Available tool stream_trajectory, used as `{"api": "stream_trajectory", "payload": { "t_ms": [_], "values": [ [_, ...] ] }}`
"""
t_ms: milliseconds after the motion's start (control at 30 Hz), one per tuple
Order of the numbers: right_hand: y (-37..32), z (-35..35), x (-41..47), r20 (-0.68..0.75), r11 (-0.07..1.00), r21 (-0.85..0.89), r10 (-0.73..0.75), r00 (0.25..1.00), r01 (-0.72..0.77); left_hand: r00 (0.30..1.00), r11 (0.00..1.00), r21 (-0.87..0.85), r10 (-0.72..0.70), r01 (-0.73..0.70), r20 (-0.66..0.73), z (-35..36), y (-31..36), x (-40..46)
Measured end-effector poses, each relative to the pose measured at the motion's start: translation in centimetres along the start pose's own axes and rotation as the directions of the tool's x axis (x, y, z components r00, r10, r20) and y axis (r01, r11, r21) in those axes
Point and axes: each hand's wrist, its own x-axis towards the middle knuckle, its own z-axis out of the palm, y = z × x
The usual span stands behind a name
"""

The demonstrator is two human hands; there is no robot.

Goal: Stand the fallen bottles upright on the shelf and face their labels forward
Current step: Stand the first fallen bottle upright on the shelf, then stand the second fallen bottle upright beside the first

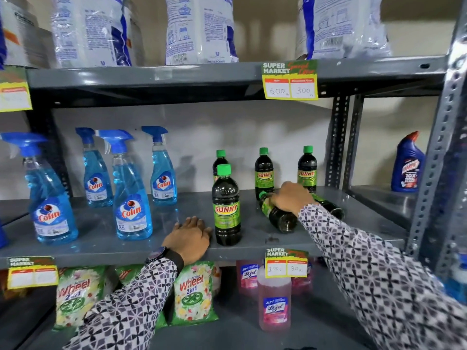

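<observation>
On the grey middle shelf (pixel 106 246), a dark Sunny bottle (pixel 276 214) with a green cap lies on its side, and my right hand (pixel 290 198) is closed over its upper part. A second fallen bottle (pixel 328 205) lies just behind it, partly hidden by my wrist. An upright Sunny bottle (pixel 226 205) stands near the front edge with its label facing forward. Further back stand three upright ones: one (pixel 219 160) behind the front bottle, one in the middle (pixel 264 171), one at the right (pixel 307 169). My left hand (pixel 189 237) rests flat on the shelf beside the front bottle, holding nothing.
Blue Colin spray bottles (pixel 132 198) fill the left half of the shelf. A perforated upright post (pixel 337 140) bounds the right end, with a blue toilet cleaner bottle (pixel 406 165) beyond it. Detergent bags (pixel 192 296) and a pink Lizol bottle (pixel 274 301) sit on the shelf below.
</observation>
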Motion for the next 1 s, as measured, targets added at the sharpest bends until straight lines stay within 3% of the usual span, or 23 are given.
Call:
{"api": "stream_trajectory", "payload": {
  "t_ms": [67,167,333,467,600,867,1000],
  "values": [
    [0.1,0.1,1.1,0.161,0.999,-0.048,0.025,0.987,-0.017,1.000,1.000,0.001,0.008,-0.008,-0.008,0.2,-0.2,0.0],
    [0.1,0.6,1.7,0.217,0.982,0.169,0.049,0.975,-0.087,1.000,1.000,0.008,0.014,-0.014,-0.017,0.3,-0.2,0.2],
    [1.1,1.1,1.1,0.134,0.862,0.483,0.102,0.986,-0.155,1.000,0.999,0.035,0.023,-0.023,-0.010,0.2,-0.3,0.0],
    [0.6,-0.1,-0.9,-0.127,0.758,0.651,0.065,0.990,0.034,1.000,0.999,0.027,0.020,-0.020,-0.020,0.3,-0.6,0.2],
    [0.1,1.0,-3.6,-0.295,0.706,0.680,0.014,0.955,0.200,1.000,0.999,0.042,0.022,-0.022,-0.009,0.4,-0.6,0.2],
    [0.6,4.1,-4.3,-0.361,0.709,0.671,0.054,0.931,0.219,0.999,1.000,-0.026,0.006,-0.007,-0.036,-0.1,0.0,-0.4],
    [1.6,4.4,-3.6,-0.246,0.621,0.750,-0.059,0.967,0.229,0.999,1.000,-0.019,0.018,-0.018,-0.042,-0.3,0.3,-0.6]
  ]
}}
